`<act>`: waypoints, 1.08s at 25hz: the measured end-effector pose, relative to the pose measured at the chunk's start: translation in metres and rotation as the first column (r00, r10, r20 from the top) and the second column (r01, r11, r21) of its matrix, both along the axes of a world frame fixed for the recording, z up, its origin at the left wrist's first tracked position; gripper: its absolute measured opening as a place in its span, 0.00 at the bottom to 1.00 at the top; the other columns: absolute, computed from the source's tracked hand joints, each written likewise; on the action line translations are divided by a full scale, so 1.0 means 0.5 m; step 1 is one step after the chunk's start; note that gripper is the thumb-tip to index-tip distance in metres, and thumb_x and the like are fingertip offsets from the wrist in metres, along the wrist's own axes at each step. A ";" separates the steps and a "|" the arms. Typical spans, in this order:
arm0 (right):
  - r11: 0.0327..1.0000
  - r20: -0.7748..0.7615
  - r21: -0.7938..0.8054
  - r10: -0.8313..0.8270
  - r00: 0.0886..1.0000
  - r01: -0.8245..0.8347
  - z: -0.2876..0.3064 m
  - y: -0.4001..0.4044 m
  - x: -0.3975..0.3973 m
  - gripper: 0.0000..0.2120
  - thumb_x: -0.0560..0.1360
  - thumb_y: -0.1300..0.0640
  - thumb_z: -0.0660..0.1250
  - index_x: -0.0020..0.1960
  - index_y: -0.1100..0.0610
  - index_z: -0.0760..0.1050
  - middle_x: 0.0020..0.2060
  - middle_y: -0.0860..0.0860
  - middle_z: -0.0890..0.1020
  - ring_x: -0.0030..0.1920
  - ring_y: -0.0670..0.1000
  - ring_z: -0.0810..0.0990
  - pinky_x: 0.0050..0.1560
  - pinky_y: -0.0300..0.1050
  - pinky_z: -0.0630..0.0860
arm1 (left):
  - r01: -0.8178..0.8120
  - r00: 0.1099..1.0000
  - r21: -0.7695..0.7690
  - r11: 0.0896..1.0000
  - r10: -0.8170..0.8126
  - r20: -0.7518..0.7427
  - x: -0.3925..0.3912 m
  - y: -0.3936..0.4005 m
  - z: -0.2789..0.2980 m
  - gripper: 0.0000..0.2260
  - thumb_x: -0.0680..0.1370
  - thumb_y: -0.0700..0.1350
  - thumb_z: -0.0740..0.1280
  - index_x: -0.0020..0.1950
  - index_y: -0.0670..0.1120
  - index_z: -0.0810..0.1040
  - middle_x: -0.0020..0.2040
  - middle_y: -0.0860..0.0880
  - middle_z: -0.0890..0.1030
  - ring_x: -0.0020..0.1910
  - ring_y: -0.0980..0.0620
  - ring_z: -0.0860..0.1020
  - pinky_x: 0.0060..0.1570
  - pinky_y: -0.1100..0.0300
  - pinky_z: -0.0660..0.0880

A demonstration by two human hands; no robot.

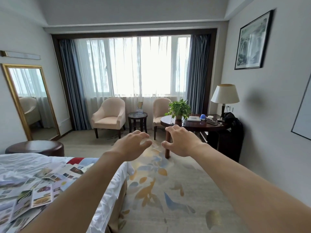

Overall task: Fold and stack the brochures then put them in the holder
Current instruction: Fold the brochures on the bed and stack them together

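Hotel room, curtained window at back. Left: brochures [38,190] spread unfolded across white bed [104,199]. Centre: left hand [133,145] and right hand [181,142] stretched forward over patterned carpet [159,190], fingers loosely curled, each grip holding nothing. Holder [139,107] stands on small round table [137,115] between two armchairs, well apart from brochures. Right: desk with plant, lamp.

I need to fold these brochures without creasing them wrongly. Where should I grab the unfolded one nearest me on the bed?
Probably pinch the brochure at its right-hand edge, coming from the bed's floor side. It lies flat and open among overlapping others, and that edge is nearest both empty hands, left and right.
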State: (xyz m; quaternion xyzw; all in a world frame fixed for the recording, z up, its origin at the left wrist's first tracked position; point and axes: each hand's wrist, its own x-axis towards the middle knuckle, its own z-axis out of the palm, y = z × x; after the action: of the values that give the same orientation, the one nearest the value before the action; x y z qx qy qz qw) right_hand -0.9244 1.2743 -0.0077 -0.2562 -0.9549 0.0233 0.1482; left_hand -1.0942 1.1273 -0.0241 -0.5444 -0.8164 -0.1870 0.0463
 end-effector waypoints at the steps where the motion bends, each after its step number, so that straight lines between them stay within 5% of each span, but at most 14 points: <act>1: 1.000 0.008 -0.001 0.004 1.000 -0.004 0.000 0.039 -0.033 0.34 0.78 0.37 0.61 0.78 0.52 0.60 0.72 0.53 0.68 0.71 0.56 0.68 0.68 0.57 0.68 | -0.003 1.000 0.000 1.000 0.003 0.006 -0.033 0.038 -0.002 0.22 0.80 0.64 0.55 0.70 0.58 0.72 0.70 0.55 0.72 0.66 0.52 0.73 0.62 0.48 0.72; 17: 0.997 0.018 -0.024 0.074 0.997 -0.073 -0.044 0.507 -0.673 0.35 0.78 0.36 0.60 0.78 0.52 0.59 0.73 0.53 0.68 0.72 0.56 0.67 0.68 0.56 0.67 | -0.087 0.995 0.017 0.996 0.086 0.056 -0.649 0.468 -0.031 0.22 0.81 0.63 0.56 0.71 0.57 0.72 0.71 0.56 0.71 0.66 0.54 0.72 0.61 0.54 0.70; 27: 0.935 0.014 -0.024 0.353 0.936 -0.353 -0.046 0.538 -1.196 0.35 0.76 0.36 0.61 0.77 0.51 0.61 0.72 0.53 0.69 0.70 0.56 0.68 0.66 0.57 0.69 | -0.330 0.944 -0.011 0.944 0.330 0.020 -1.066 0.450 -0.024 0.23 0.81 0.64 0.55 0.72 0.56 0.71 0.72 0.55 0.69 0.69 0.52 0.70 0.64 0.50 0.70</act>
State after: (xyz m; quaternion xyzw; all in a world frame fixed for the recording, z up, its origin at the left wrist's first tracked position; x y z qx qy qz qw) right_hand -1.5226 1.5435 -0.0308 -0.0826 -0.9864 0.0573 0.1300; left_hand -1.6271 1.3524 -0.0361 -0.3981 -0.8972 -0.1792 0.0661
